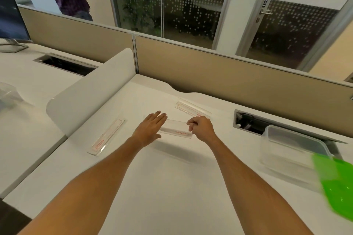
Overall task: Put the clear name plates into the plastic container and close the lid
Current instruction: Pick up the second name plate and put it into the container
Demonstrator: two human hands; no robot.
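The bench (172, 187) carries an open container (290, 150) at right, its green lid (338, 185) beside it, ready for loading. Three plates lie flat. The middle plate (175, 129) runs left-right: the left hand (150, 128) steadies it with straight fingers while the right hand (200, 127) pinches its right end, likely to lift it.

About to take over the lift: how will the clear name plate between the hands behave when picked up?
The middle name plate looks thin and flat, so probably light and fairly stiff. Its glossy surface may slip; the right hand pinching its end seems wise. The left hand lies flat at the other end.
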